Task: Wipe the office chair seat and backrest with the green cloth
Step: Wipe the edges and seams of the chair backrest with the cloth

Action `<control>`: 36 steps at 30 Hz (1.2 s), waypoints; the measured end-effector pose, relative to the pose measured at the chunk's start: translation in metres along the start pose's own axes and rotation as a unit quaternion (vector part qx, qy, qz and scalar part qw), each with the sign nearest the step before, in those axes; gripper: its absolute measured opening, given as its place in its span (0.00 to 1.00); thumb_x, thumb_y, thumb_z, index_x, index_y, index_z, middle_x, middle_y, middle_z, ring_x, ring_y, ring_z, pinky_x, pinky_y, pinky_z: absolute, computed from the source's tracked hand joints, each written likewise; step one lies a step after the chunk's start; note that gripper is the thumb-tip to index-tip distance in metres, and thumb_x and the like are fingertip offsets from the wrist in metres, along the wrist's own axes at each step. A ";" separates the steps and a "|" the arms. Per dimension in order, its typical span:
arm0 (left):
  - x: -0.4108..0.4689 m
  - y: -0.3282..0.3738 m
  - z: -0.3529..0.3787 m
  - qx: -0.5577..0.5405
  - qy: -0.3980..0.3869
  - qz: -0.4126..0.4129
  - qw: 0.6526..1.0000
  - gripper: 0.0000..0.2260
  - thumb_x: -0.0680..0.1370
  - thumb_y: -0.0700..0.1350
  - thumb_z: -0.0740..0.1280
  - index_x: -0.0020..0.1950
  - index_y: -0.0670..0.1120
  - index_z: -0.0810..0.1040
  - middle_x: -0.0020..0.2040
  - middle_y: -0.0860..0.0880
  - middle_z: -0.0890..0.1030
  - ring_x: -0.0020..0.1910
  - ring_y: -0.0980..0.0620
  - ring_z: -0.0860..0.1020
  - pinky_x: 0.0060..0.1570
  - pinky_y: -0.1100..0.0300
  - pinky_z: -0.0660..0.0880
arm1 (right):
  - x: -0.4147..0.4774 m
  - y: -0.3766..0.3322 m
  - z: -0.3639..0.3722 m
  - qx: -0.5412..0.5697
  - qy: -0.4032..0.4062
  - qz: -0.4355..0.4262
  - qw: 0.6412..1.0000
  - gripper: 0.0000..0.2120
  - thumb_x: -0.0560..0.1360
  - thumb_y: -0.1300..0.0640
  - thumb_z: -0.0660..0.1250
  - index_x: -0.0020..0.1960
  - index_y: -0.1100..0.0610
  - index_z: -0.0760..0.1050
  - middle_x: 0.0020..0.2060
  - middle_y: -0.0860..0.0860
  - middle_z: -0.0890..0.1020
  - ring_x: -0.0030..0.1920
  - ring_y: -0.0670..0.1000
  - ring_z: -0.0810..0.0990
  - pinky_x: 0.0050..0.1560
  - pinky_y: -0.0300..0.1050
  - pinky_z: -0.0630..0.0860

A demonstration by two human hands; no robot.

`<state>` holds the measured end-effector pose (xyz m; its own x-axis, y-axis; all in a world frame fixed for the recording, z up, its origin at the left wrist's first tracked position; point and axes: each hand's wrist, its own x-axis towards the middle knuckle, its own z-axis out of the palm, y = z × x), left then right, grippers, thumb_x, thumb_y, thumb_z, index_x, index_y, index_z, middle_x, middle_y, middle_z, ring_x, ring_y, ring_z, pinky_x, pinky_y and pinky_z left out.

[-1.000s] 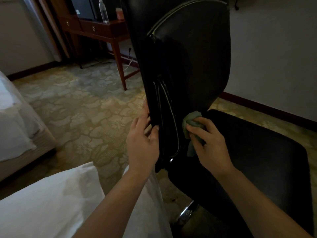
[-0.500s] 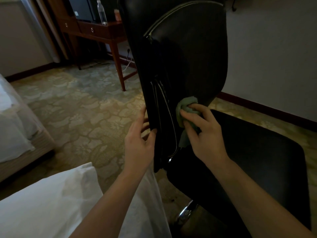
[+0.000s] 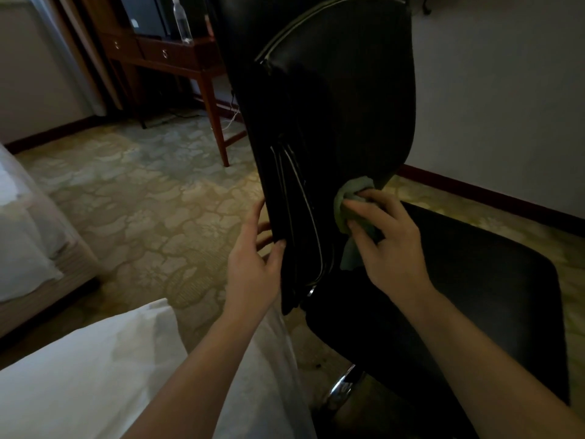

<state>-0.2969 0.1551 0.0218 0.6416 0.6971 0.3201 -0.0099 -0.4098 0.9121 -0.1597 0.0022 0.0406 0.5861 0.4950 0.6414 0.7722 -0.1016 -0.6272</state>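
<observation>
Green cloth (image 3: 346, 204) bunched against the low end of the backrest (image 3: 342, 106), just above the seat (image 3: 474, 296).
The right hand (image 3: 389, 245) has its fingers curled on the cloth, pressing it at the backrest's five o'clock. The left hand (image 3: 253, 267) clasps the edge at seven o'clock. The backrest's long axis runs six to twelve, so I judge the right hand, the nearer one, should stroke toward twelve.
</observation>
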 end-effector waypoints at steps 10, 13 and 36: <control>-0.004 -0.009 0.008 0.021 0.016 -0.004 1.000 0.26 0.83 0.39 0.65 0.79 0.55 0.66 0.65 0.54 0.78 0.62 0.59 0.79 0.60 0.55 0.80 | -0.035 0.012 0.028 0.001 -0.019 0.007 1.000 0.18 0.76 0.66 0.69 0.65 0.57 0.77 0.63 0.52 0.73 0.64 0.45 0.74 0.65 0.37 0.72; -0.003 -0.010 0.008 0.022 0.014 -0.009 1.000 0.26 0.82 0.39 0.65 0.79 0.55 0.65 0.65 0.54 0.78 0.62 0.59 0.79 0.61 0.55 0.79 | -0.052 0.025 0.022 0.020 -0.062 0.040 0.997 0.19 0.75 0.67 0.70 0.64 0.56 0.77 0.63 0.50 0.74 0.64 0.38 0.73 0.64 0.37 0.73; -0.006 -0.018 0.011 0.027 0.024 -0.016 0.999 0.29 0.81 0.36 0.66 0.79 0.55 0.65 0.67 0.52 0.78 0.64 0.58 0.78 0.61 0.51 0.80 | -0.045 0.028 0.012 0.006 -0.032 0.079 0.996 0.17 0.76 0.67 0.68 0.62 0.53 0.79 0.63 0.50 0.74 0.63 0.44 0.73 0.63 0.36 0.73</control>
<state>-0.2922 0.1519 0.0009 0.6030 0.7374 0.3044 0.0522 -0.4172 0.9073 -0.1673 -0.0123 -0.0117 0.6822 0.5283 0.5055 0.6688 -0.1716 -0.7233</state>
